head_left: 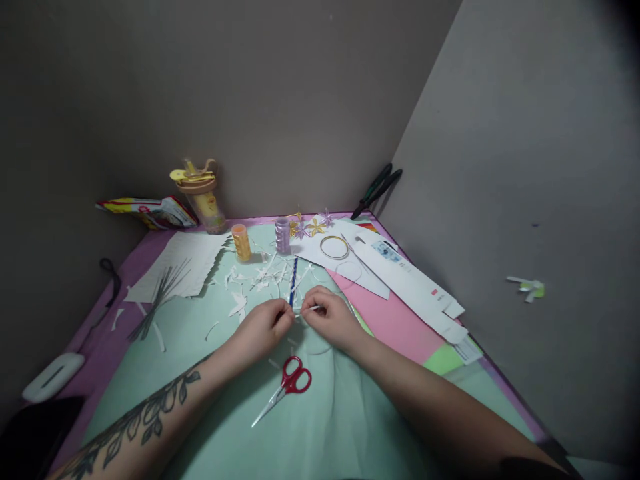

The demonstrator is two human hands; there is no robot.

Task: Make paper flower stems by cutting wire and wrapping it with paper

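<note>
My left hand [267, 328] and my right hand [331, 316] meet over the middle of the table, fingertips pinched close together. Between them runs a thin white strip [315, 308], pinched at both sides; my fingers cover much of it. Just beyond my left fingertips lies a slim blue-patterned stick [293, 280], its near end by the fingers. Red-handled scissors [286, 388] rest on the cloth below my hands, blades partly crossed and pointing to the lower left. White paper scraps [263, 275] are scattered beyond my hands.
At the back stand an orange ribbon spool-like cylinder [241, 243], a purple one [283, 236] and a yellow-lidded bottle [203, 200]. Purple and gold star flowers [316, 227], a wire ring [334, 247], pliers [376, 192] and flattened cardboard [415, 283] lie right. Dark wires [159, 297] lie left.
</note>
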